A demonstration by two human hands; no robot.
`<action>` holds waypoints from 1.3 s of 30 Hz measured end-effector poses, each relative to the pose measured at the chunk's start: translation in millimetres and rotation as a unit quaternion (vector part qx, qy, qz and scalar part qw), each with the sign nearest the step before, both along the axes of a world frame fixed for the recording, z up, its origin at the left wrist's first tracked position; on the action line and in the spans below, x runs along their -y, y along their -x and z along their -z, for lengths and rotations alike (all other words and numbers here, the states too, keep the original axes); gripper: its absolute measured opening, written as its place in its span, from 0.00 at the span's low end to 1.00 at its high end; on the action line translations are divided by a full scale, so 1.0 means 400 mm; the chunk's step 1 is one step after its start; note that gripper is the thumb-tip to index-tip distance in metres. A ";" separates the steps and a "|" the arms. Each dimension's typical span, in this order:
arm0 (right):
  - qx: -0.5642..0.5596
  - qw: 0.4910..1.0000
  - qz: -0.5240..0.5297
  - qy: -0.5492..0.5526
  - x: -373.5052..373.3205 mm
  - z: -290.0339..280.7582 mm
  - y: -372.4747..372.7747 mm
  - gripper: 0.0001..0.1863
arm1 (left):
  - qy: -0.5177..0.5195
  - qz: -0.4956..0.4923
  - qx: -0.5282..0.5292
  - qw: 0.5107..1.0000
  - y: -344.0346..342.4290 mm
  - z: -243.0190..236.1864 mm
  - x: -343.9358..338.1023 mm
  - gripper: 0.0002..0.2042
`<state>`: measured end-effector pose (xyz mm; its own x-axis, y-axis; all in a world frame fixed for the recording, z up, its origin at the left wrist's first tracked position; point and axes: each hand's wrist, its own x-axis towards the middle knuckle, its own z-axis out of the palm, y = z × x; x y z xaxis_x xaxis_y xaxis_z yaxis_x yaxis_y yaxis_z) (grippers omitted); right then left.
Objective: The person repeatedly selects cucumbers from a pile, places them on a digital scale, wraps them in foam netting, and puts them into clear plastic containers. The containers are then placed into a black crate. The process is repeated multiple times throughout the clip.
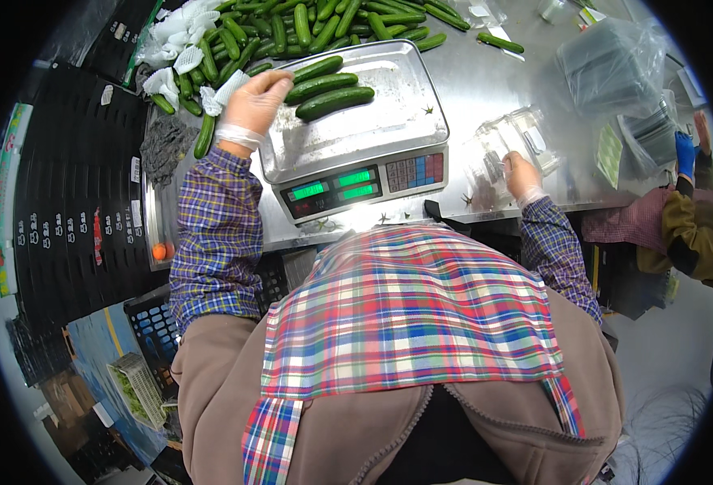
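Three cucumbers (334,103) lie side by side on the metal pan of a weighing scale (373,145). My gloved left hand (251,107) is over the pan's left edge. Its fingers are closed together, their tips at the left end of the farthest cucumber (318,69). A white foam net (225,90) lies just beside that hand. To the right of the scale, my gloved right hand (521,175) has thumb and fingers closed on the near edge of a clear plastic tray (512,139). Part of the grip is hidden by the hand itself.
A large heap of cucumbers (300,24) covers the far left of the metal table (470,73), with foam nets (180,32) beside it. Clear plastic trays in a bag (611,65) stand at the far right. Black crates (73,186) are stacked left; another person's blue-gloved hand (685,153) is at right.
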<state>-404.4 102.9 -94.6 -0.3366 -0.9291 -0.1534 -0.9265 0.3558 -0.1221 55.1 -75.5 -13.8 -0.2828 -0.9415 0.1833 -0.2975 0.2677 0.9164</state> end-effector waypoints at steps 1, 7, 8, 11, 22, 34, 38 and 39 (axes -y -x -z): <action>0.002 1.000 0.026 0.003 0.001 -0.010 -0.001 0.11 | 0.038 -0.006 0.041 0.998 0.017 0.002 -0.001 0.11; 0.037 0.996 0.058 -0.059 0.011 -0.107 0.022 0.24 | 0.286 0.089 0.114 0.947 0.215 -0.009 -0.084 0.07; 0.035 0.996 0.050 -0.058 0.010 -0.117 0.027 0.25 | 0.319 0.153 0.103 0.930 0.263 -0.014 -0.105 0.09; 0.079 0.995 0.062 0.015 -0.007 -0.139 0.030 0.22 | 0.317 0.269 0.111 0.903 0.426 -0.017 -0.184 0.13; 0.304 0.843 0.098 0.433 -0.130 -0.321 -0.017 0.06 | 0.339 0.295 0.219 0.866 0.546 0.004 -0.178 0.30; 0.097 0.877 -0.277 0.381 0.051 -0.366 -0.361 0.13 | -0.026 -0.070 0.565 0.822 0.169 0.010 -0.070 0.40; 0.049 0.864 -0.412 0.285 0.103 -0.288 -0.436 0.10 | -0.115 -0.207 0.516 0.824 0.139 0.004 -0.108 0.42; 0.038 0.864 -0.441 0.241 0.113 -0.275 -0.448 0.09 | -0.109 -0.191 0.496 0.840 0.123 0.000 -0.109 0.41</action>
